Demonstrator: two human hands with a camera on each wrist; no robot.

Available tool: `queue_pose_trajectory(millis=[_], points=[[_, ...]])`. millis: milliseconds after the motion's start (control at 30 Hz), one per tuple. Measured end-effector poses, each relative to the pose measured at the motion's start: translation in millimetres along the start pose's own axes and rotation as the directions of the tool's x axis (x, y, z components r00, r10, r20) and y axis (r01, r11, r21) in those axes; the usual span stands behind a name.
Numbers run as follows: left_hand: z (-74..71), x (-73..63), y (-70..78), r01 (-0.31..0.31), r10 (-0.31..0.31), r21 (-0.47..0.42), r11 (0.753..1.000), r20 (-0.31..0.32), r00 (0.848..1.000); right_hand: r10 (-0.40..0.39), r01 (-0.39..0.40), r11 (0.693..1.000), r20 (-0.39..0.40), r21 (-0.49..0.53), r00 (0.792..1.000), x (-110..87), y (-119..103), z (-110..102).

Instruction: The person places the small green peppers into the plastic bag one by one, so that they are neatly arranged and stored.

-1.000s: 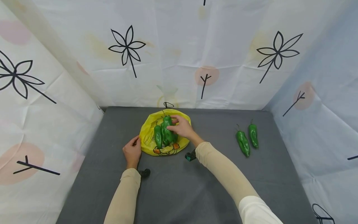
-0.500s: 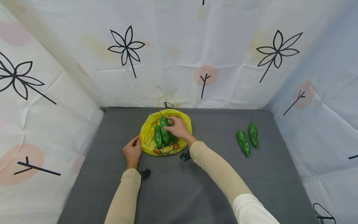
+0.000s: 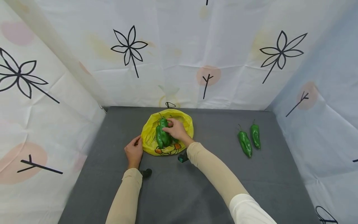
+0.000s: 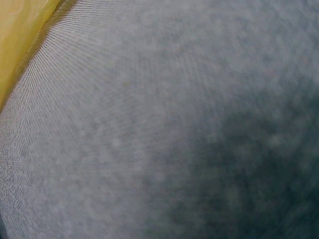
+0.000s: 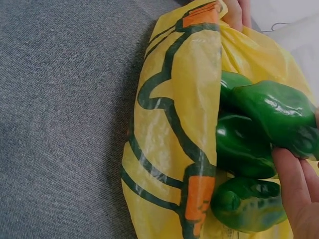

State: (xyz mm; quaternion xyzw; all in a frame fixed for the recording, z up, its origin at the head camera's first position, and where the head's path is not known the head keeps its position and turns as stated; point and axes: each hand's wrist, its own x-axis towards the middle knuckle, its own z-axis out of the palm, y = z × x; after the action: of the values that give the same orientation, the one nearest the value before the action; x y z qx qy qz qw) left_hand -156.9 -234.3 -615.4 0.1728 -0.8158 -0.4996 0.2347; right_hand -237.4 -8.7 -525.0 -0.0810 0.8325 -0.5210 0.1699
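Note:
A yellow plastic bag (image 3: 148,140) with an orange and dark print lies with its mouth spread wide at the back of the table. My left hand (image 3: 133,152) pinches its left edge. Over the bag, my right hand (image 3: 177,129) holds a green pepper (image 3: 165,137) between thumb and fingers. In the right wrist view, this pepper (image 5: 279,112) rests against several others inside, among them a lower pepper (image 5: 249,204). The hand's palm and part of the pile are hidden. In the left wrist view only a corner of the bag (image 4: 20,35) shows.
Two more green peppers lie apart at the right of the grey table (image 3: 212,186): a nearer pepper (image 3: 245,144) and a farther pepper (image 3: 255,136). White printed cloth (image 3: 179,62) hangs behind the table and at both sides.
My right hand has shifted left with the pepper, which now partly covers the leftmost pepper in the bag. The left hand keeps its place at the bag's edge.

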Motion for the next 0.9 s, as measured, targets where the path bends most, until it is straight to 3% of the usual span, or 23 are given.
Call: queue_pose_trajectory(millis=[900], points=[[-0.6,0.0,4.5,-0.002,0.002,-0.011,1.000,0.000,1.000,-0.025,0.024,0.996,-0.013,-0.090,1.000,-0.7,0.1,1.5]])
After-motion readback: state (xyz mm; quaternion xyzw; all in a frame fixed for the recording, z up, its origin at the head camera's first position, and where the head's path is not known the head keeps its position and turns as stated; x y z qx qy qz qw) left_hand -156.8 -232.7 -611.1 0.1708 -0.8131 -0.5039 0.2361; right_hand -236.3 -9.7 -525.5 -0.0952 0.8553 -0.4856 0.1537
